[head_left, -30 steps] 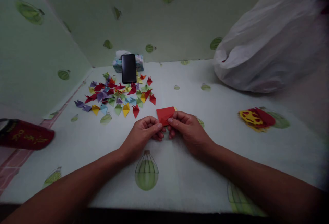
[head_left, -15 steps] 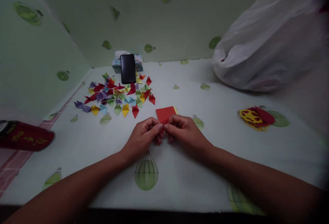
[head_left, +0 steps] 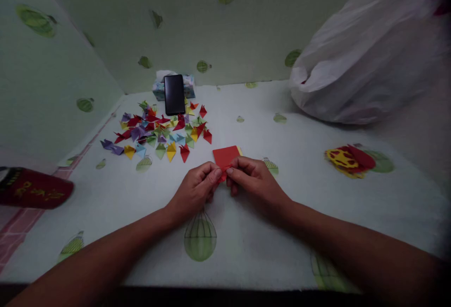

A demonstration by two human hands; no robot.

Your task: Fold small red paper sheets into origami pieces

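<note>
Between my two hands is a small folded piece of red paper (head_left: pixel 222 173), pinched from both sides; its exact shape is partly hidden by the fingers. My left hand (head_left: pixel 200 184) grips its left side between thumb and fingers. On the opposite side, my right hand (head_left: pixel 249 175) holds it with thumb and forefinger. Just beyond the fingertips lies a stack of square paper sheets (head_left: pixel 226 155), red on top with a yellow edge showing. Farther back on the left, many folded paper cranes (head_left: pixel 160 130) in several colours are spread over the table.
A black phone (head_left: pixel 174 94) leans on a tissue box (head_left: pixel 189 87) near the back wall. A red can (head_left: pixel 38 188) lies at the left edge. At right are yellow and red paper cutouts (head_left: pixel 347 160) and a large white plastic bag (head_left: pixel 345 72).
The fingers have shifted slightly on the red paper, and more of it shows between them. The whole view has moved a little; the other things stay in place.
</note>
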